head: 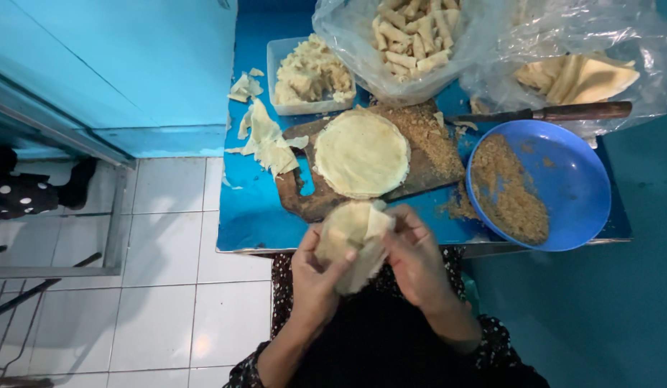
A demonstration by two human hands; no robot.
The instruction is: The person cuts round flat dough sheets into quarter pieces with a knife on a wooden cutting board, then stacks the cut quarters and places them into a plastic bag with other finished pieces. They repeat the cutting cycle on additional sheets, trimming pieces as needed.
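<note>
Closest to me, my left hand (313, 276) and right hand (414, 257) both pinch a thin, pale, floppy wrapper sheet (353, 244), fingers closed on its folded edges just off the blue tabletop's (251, 208) near edge. Beyond it, a round stack of wrappers (361, 153) sits on a worn wooden board (419, 162) dusted with brown crumbs. At the right edge I see a glossy blue bowl (570, 179) of coarse crumbs. Torn scraps (265, 140) lie left. Farther back: a knife (556, 112), a tub of lumpy filling (312, 75), bagged rolls (412, 36).
</note>
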